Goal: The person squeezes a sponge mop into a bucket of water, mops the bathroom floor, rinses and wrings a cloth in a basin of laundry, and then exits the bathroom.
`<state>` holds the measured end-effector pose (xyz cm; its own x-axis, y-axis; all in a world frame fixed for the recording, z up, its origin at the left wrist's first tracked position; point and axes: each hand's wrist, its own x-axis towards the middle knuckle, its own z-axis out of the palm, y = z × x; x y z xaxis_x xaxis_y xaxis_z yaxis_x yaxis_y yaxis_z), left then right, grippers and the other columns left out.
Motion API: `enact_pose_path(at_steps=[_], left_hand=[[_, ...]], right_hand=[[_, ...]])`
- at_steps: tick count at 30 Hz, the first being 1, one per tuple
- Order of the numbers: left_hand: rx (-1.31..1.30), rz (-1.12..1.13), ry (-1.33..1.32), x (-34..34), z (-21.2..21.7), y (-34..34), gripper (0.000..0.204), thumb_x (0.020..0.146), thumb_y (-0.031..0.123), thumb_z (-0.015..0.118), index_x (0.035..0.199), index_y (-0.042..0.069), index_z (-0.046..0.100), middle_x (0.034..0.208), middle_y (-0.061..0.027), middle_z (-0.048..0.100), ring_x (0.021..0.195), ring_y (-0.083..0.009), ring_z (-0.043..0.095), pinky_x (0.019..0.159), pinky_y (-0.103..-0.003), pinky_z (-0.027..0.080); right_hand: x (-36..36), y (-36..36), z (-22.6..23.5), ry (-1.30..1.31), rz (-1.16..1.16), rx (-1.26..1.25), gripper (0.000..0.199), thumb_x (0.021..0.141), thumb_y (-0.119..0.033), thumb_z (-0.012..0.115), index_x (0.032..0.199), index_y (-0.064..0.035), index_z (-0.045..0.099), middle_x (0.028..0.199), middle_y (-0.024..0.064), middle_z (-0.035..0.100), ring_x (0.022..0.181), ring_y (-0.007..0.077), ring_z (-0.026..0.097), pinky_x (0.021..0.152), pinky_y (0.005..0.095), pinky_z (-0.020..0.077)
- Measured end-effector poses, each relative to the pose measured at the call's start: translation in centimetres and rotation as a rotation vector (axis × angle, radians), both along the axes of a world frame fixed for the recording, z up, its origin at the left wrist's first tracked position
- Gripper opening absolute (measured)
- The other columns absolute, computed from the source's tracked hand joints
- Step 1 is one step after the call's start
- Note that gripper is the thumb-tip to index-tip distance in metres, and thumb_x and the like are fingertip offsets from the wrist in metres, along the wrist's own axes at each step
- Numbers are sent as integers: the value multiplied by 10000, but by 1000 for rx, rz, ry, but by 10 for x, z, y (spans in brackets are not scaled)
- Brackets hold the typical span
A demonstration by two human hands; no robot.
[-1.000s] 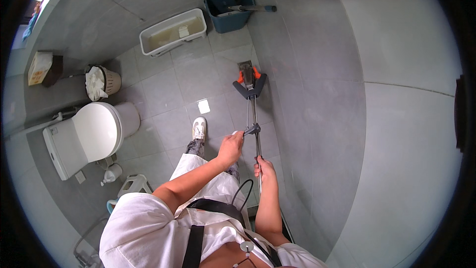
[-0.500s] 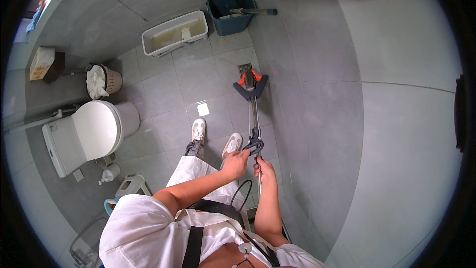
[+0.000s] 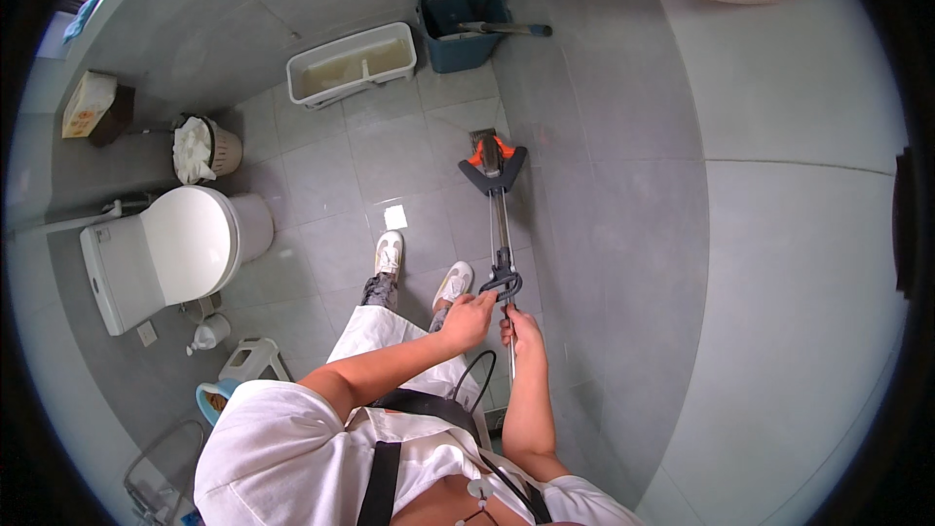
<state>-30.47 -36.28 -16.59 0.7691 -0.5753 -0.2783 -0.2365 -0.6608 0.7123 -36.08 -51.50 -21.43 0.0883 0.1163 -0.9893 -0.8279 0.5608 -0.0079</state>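
Observation:
A mop with a thin metal pole runs away from me down to the floor. Its head (image 3: 494, 173) is folded into a dark V with orange parts, beside a floor drain (image 3: 481, 136). My right hand (image 3: 524, 329) is wrapped round the pole. Just left of it, my left hand (image 3: 469, 321) has its fingertips at the dark grey looped lever (image 3: 504, 283) on the pole; part of its grip is hidden from above. My shoes (image 3: 390, 251) stand left of the pole.
Ahead by the wall are a white trough of murky water (image 3: 326, 93) and a teal bucket (image 3: 458, 56) with a handle across it. To the left stand a toilet (image 3: 190, 244), a waste basket (image 3: 226, 151) and a stool (image 3: 255, 358). A tiled wall (image 3: 633, 234) rises close on the right.
My view has shifted slightly. Both hands stay at the same places on the mop, and its folded head remains by the drain.

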Motion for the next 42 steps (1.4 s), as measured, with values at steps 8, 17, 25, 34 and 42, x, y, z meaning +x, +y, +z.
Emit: enact_pose_path(at_steps=[8, 17, 25, 34, 42], left_hand=[[106, 159, 113, 37, 7, 27, 355, 798, 97, 418, 1148, 49, 386, 1039, -137, 548, 876, -295, 558, 879, -442, 343], [77, 502, 67, 25, 62, 110, 310, 845, 174, 421, 1129, 53, 445, 1068, -158, 530, 1012, -312, 482, 879, -463, 332], [-109, 728, 90, 31, 130, 205, 283, 820, 172, 451, 1045, 20, 532, 994, -162, 567, 916, -318, 539, 795, -362, 427], [-166, 874, 6, 48, 175, 340, 290, 802, 203, 460, 1023, 38, 548, 980, -167, 567, 932, -318, 530, 813, -388, 415], [-300, 1134, -54, 70, 205, 426, 277, 794, 188, 480, 1000, 25, 567, 996, -164, 576, 939, -293, 547, 814, -345, 426]], right_hand=[[-19, -25, 30, 2, 60, 42, 215, 853, -319, 493, 885, -109, 461, 566, -5, 410, 401, 79, 348, 358, 233, 289], [-1, -9, 65, 28, 320, -77, 158, 824, -204, 547, 834, -76, 454, 549, 6, 416, 395, 77, 349, 344, 223, 294], [37, 22, 145, -9, 464, 49, 127, 770, -103, 597, 743, -66, 479, 568, 15, 452, 401, 64, 360, 345, 194, 297], [120, 123, 226, -75, 467, 3, 126, 820, -168, 544, 849, -47, 522, 630, 17, 487, 439, 68, 403, 372, 185, 358], [232, 214, 200, -42, 490, 72, 328, 847, -307, 492, 627, -76, 415, 540, 22, 459, 441, 126, 448, 405, 241, 419]])
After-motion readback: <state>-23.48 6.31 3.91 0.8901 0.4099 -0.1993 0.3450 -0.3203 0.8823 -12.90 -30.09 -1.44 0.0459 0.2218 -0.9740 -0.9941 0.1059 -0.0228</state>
